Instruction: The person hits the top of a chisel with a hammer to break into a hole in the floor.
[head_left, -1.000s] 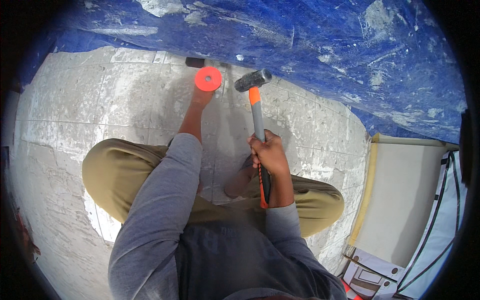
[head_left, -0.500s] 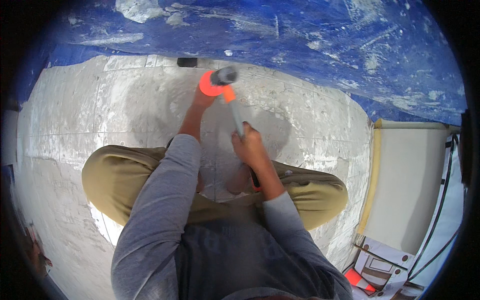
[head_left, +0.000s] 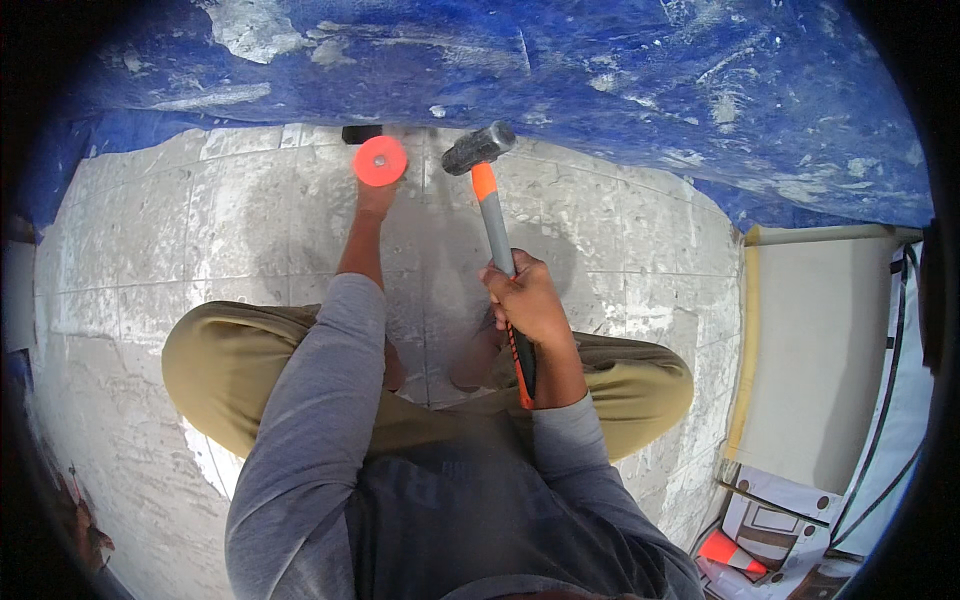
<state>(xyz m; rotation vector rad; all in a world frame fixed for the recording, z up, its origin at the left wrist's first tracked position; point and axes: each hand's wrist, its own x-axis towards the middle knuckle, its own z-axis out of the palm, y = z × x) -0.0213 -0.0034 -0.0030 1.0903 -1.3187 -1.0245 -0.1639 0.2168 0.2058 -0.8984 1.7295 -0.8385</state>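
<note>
Orange-handled hammer (head_left: 492,215) now lifted off the orange disc (head_left: 380,160), head just beside it; half a sec ago it was down on it. Right hand (head_left: 525,300) fist tight on handle; left hand (head_left: 375,195) holds disc at wall base — swing's resetting.

right hand (head_left: 525,300) grips hammer (head_left: 494,215) (head raised) beside orange-capped chisel (head_left: 380,161).

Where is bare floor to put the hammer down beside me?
Bare tiled floor lies left of the left hand, and between the hammer and the cream panel. Around the knees it is crowded.
</note>
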